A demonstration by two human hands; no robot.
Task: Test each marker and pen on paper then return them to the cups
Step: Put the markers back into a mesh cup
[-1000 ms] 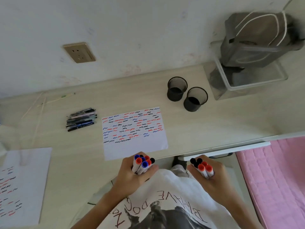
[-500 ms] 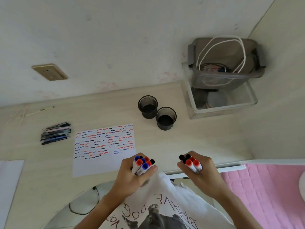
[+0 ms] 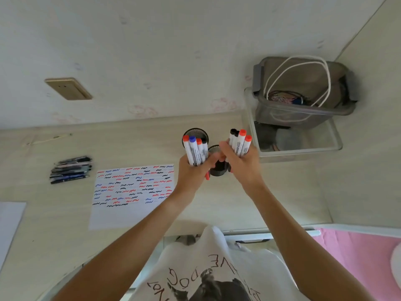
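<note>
My left hand (image 3: 193, 170) grips a bundle of white markers (image 3: 195, 151) with red, blue and black caps, held upright in front of the far black mesh cup (image 3: 195, 133). My right hand (image 3: 240, 165) grips a second bundle of markers (image 3: 239, 143) with black and red caps, just right of the near black mesh cup (image 3: 218, 168), which shows between the two hands. The paper (image 3: 132, 192) covered in red, blue and black squiggles lies on the desk to the left. A pile of pens (image 3: 70, 169) lies further left.
A clear tray (image 3: 303, 148) with a grey basket (image 3: 303, 92) holding a white cord stands at the back right corner. Another sheet (image 3: 10, 222) lies at the left edge. A wall socket (image 3: 68, 89) is on the wall. Pink bedding (image 3: 358, 257) lies to the right.
Both hands have risen from the desk's front edge and moved forward to the two cups, carrying their marker bundles. The camera has tilted and shifted right.
</note>
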